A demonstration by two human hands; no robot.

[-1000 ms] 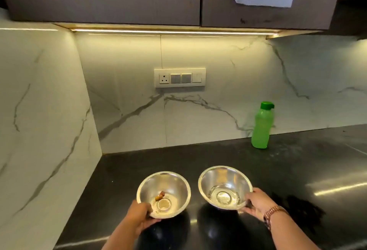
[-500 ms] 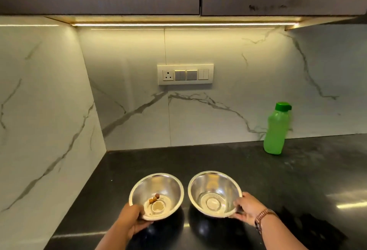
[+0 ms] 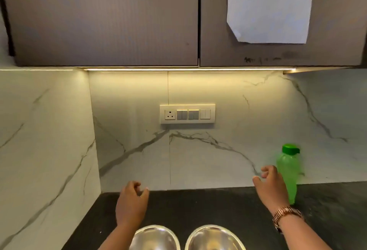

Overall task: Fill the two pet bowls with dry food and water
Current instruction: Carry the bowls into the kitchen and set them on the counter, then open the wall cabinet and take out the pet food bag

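two steel bowls (image 3: 155,237) (image 3: 215,237), one green bottle (image 3: 289,170), two hands (image 3: 131,204) (image 3: 272,188), one paper sheet (image 3: 270,7)

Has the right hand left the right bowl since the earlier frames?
Yes. The right hand has lifted off the right bowl and gone up and forward toward the green bottle, holding nothing.

Veined marble backsplash (image 3: 198,160), dark cabinets (image 3: 103,19)

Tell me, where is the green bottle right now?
In the head view the bottle stands upright on the right of the dark counter, against the marble wall, just behind the right hand.
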